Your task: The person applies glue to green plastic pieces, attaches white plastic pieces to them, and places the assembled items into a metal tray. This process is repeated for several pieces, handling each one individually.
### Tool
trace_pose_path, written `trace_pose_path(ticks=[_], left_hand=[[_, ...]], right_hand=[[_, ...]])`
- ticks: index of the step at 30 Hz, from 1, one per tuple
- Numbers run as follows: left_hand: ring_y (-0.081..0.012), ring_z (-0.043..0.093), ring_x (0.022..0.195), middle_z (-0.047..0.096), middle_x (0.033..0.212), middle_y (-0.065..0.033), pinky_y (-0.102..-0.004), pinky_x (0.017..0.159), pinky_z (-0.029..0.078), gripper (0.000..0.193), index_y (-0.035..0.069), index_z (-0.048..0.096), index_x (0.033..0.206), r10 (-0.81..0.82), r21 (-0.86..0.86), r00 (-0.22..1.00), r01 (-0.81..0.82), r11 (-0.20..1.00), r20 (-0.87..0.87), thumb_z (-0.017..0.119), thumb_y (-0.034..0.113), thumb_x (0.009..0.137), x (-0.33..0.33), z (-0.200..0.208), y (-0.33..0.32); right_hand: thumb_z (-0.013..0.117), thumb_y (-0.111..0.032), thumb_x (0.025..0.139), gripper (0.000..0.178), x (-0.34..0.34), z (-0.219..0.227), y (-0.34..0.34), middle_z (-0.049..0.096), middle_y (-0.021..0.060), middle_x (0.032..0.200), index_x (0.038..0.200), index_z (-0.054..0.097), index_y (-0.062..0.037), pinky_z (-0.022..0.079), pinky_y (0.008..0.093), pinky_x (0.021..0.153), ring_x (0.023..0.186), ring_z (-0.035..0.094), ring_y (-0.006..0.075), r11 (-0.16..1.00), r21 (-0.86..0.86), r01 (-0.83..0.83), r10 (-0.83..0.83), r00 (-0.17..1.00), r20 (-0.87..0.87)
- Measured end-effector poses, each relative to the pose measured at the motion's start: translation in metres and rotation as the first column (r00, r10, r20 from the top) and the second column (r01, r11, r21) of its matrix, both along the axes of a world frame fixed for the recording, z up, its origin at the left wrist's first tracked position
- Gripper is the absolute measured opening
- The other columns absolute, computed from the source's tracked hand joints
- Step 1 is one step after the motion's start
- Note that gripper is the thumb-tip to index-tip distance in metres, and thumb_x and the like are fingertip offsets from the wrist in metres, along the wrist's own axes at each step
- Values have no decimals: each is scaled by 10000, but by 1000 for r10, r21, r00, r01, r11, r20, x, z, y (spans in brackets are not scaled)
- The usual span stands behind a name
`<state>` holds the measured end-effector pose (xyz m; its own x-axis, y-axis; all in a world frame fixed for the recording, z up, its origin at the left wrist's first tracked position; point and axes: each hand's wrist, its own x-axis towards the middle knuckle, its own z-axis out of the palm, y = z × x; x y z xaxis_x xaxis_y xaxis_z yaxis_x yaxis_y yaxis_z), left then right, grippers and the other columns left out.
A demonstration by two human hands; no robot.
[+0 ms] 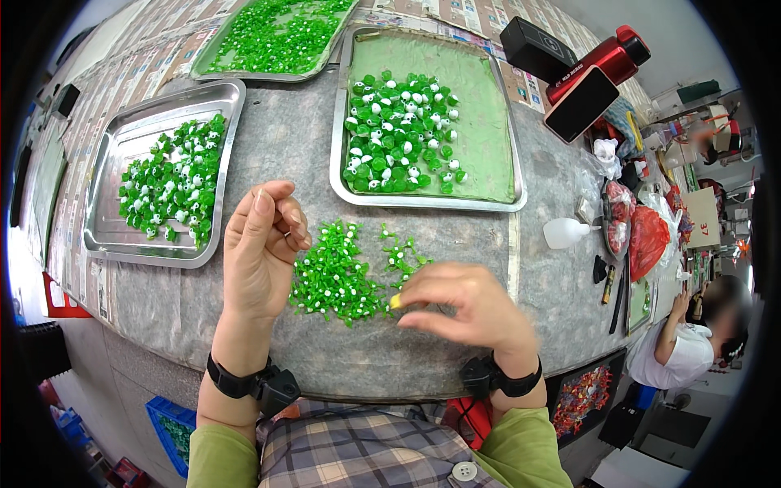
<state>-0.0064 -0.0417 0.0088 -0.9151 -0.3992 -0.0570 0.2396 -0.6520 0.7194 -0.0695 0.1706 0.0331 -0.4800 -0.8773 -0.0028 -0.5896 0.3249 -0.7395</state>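
Note:
My left hand (264, 244) is raised over the table's near middle, fingers curled in and the thumb close to the index finger. Whatever they hold, if anything, cannot be made out. Just right of it lies a loose pile of small green plastic pieces with white dots (333, 272). A smaller cluster of the same pieces (400, 254) sits beside that pile. My right hand (468, 305) hovers at the pile's right edge, slightly blurred. Its thumb and index finger are apart, with a yellow cover (395, 302) on one fingertip and nothing visible between them.
A metal tray (233, 122) at left holds green-and-white pieces. Another tray (423, 201), lined in green, carries round green-and-white beads. A third tray (195, 69) stands farther back. At right are a phone (581, 104), red flask (606, 61), white bottle (565, 233) and a seated person (679, 350).

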Motion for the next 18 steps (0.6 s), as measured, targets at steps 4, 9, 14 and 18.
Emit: trace_pose_path(ticks=[4, 9, 14, 18], left_hand=[[-90, 471, 579, 493, 685, -23, -199, 521, 418, 254, 13, 511, 950, -8, 8, 1000, 8, 1000, 3, 449, 234, 839, 0, -3, 0], [-88, 469, 577, 492, 682, -21, -197, 521, 416, 248, 15, 511, 953, 3, 23, 1000, -3, 1000, 4, 446, 226, 841, 1, -2, -1], [-81, 419, 614, 446, 696, -5, -189, 532, 373, 229, 38, 477, 948, -60, -58, 998, 62, 996, 34, 428, 239, 849, 3, 0, 1], [-84, 486, 601, 518, 703, -33, -196, 522, 412, 223, 15, 513, 928, -137, -84, 990, 138, 987, 21, 457, 211, 836, 3, -2, 9]], right_hand=[[557, -286, 732, 271, 21, -12, -18, 549, 81, 868, 859, 559, -47, 435, 333, 674, 802, 532, 261, 966, -81, -247, 257, 953, 158], [544, -288, 739, 284, 7, -13, -8, 546, 94, 874, 891, 551, -48, 435, 337, 667, 790, 532, 263, 991, 28, -134, 132, 990, 52], [584, -171, 709, 161, -14, 4, 17, 561, 91, 723, 783, 569, -28, 428, 294, 546, 640, 543, 226, 964, -4, 265, -265, 962, 71], [597, -118, 677, 141, -25, -3, 28, 548, 94, 688, 761, 553, -13, 417, 288, 529, 603, 538, 203, 920, 128, 371, -372, 928, -20]])
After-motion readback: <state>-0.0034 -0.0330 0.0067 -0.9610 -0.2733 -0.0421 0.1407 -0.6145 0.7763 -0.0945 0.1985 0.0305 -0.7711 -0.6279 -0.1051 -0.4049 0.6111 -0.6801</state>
